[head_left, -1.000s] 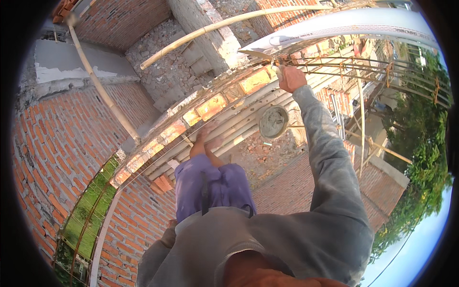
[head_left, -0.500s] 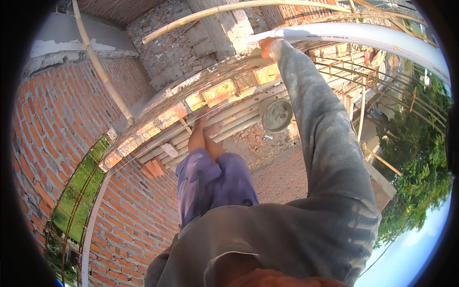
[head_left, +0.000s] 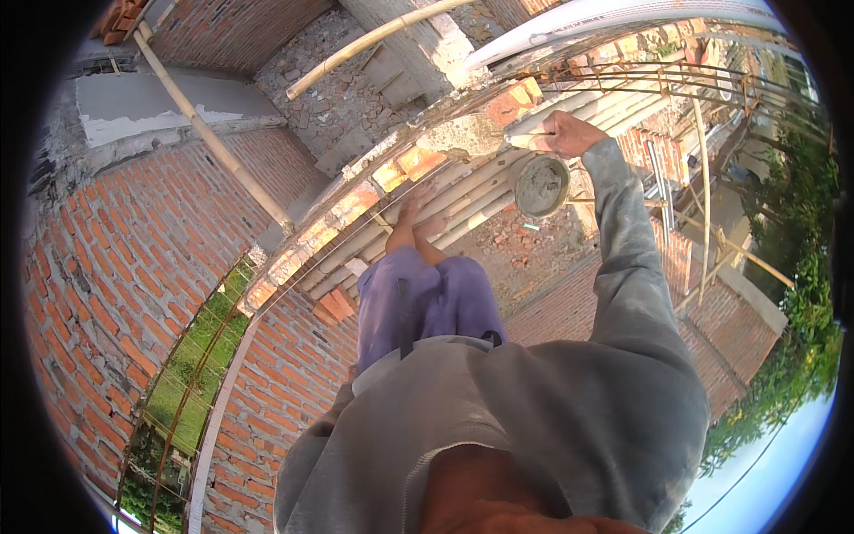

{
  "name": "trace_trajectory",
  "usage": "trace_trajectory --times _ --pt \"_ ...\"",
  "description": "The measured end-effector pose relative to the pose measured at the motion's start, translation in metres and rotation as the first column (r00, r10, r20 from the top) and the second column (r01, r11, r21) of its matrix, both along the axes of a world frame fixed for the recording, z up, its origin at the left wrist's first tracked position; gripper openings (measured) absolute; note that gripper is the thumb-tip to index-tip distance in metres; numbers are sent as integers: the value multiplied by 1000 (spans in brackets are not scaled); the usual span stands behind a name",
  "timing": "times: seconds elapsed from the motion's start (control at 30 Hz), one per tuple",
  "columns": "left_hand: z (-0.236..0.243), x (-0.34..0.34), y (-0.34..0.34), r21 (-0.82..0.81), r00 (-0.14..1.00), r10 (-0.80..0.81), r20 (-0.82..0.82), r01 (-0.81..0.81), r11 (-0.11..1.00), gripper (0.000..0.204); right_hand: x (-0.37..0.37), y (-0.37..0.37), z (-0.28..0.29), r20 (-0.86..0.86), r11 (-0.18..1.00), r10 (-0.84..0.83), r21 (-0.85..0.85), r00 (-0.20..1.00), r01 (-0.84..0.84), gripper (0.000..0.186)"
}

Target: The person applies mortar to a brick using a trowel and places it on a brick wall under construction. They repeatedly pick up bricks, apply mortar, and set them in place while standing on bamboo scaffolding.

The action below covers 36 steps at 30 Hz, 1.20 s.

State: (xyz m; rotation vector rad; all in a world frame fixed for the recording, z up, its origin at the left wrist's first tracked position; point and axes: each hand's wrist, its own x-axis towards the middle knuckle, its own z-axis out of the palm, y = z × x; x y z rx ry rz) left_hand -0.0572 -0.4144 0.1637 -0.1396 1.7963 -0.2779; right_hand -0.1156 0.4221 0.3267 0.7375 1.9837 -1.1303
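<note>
My right hand [head_left: 574, 135] is closed around the pale handle of a trowel [head_left: 458, 135]. Its mottled grey, mortar-coated blade lies over the narrow top course of bricks [head_left: 358, 203] of the wall at my feet; contact with it is hard to judge. Just below that hand, a round bucket [head_left: 541, 185] holds wet grey mortar. Only a sliver of my left hand [head_left: 351, 374] shows at the left edge of my clothes, its fingers hidden. A thin string runs along the near side of the bricks.
Bamboo poles [head_left: 196, 116] stand across the left. Below are rubble [head_left: 302, 80] and brick walls [head_left: 98, 303]. A long white pipe [head_left: 614, 22] crosses the top. Rebar cages [head_left: 658, 80] and scaffolding are at the right, and a pole platform [head_left: 471, 205] is under my bare feet.
My right hand first reached forward and left to the wall top, then drew back down and rightward. The trowel blade now shows broad over the brick course.
</note>
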Motion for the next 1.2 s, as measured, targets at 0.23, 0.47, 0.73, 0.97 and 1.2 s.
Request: trace_trajectory --times 0.23,0.47,0.73,0.97,1.2 --pt "-20 -82 -7 27 972 -231 -40 232 972 41 228 -88 38 -176 817 -489 250 855 519 38" --pt "-35 -205 92 76 911 -263 -317 300 951 41 361 -198 -135 -305 335 -599 744 740 578 52" --pt "-30 -186 289 695 880 323 -348 10 719 37 413 -207 -191 -187 183 -859 756 476 628 45" --pt "-96 1 393 779 906 217 364 -424 462 41 420 -123 -370 -152 360 -785 678 601 641 35" --pt "-191 76 388 535 868 372 329 -496 684 36 383 -120 -540 -266 379 -719 625 642 683 43"
